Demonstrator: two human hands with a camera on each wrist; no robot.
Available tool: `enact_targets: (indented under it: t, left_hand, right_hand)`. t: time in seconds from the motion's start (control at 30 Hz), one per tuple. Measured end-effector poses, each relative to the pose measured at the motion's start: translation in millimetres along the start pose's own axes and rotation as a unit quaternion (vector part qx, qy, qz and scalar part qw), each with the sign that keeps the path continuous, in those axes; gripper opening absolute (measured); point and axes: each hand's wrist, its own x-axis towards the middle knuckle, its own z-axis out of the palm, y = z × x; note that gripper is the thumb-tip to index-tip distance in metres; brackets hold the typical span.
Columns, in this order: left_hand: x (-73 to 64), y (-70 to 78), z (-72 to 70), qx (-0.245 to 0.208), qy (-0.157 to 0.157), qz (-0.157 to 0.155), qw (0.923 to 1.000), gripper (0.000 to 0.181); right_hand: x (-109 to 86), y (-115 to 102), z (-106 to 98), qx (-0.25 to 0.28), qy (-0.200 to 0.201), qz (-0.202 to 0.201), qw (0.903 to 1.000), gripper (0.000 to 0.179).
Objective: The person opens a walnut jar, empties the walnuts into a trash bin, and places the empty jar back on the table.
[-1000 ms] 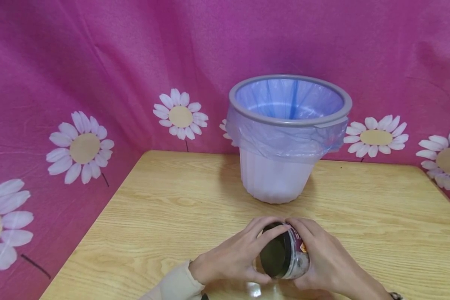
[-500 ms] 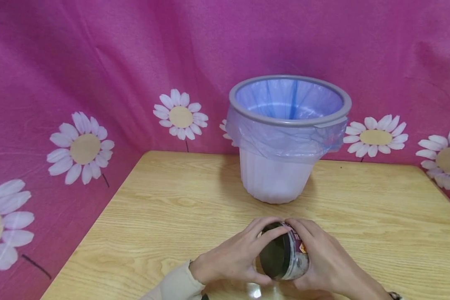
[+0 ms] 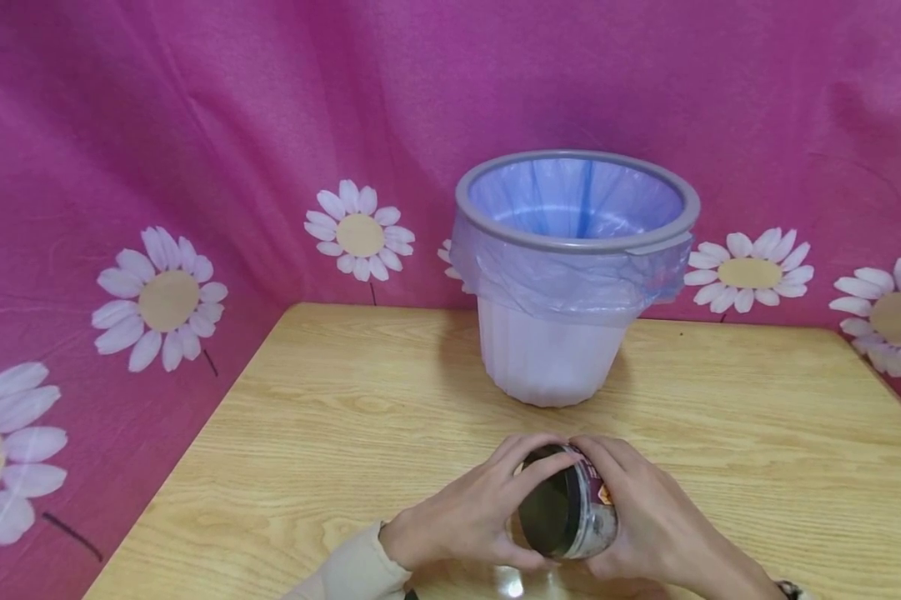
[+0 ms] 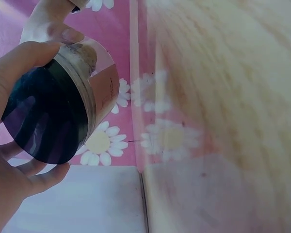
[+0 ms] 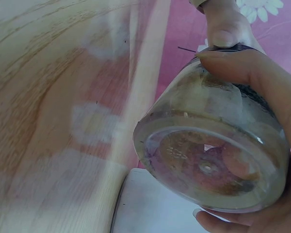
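Note:
A clear jar (image 3: 598, 527) with a dark lid (image 3: 553, 510) and a maroon label lies sideways between both hands, near the front of the table. Its lid faces left. My left hand (image 3: 480, 515) grips the lid, thumb and fingers spread round its rim. The right hand (image 3: 656, 521) holds the jar's body, fingers wrapped over the label side. In the right wrist view the transparent base (image 5: 208, 167) shows brownish patches through it. From the left wrist view, the lid's flat dark top (image 4: 46, 119) reflects the fingers.
Behind the hands stands a white bin (image 3: 551, 358) with a grey rim (image 3: 578, 244) and a blue bag liner (image 3: 563, 279) folded over it. The wooden table (image 3: 330, 433) is bordered by a pink daisy-print cloth (image 3: 255, 125) at the back and left.

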Motion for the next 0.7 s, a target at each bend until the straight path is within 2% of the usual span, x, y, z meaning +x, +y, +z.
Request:
enact_targets:
  t: [0.2, 0.43, 0.7]
  left_hand:
    - [-0.1, -0.4, 0.8, 0.001, 0.004, -0.001, 1.0, 0.103]
    - [-0.8, 0.4, 1.1, -0.017, -0.018, -0.02, 0.9995, 0.111]
    - [-0.3, -0.1, 0.8, -0.011, -0.004, -0.017, 0.9998, 0.107]
  right_hand:
    - [0.0, 0.2, 0.4, 0.0, 0.001, -0.004, 1.0, 0.105]
    - [0.6, 0.0, -0.6, 0.001, -0.001, 0.0, 1.0, 0.105]
    - [0.5, -1.0, -1.0, 0.003, -0.005, 0.003, 1.0, 0.105]
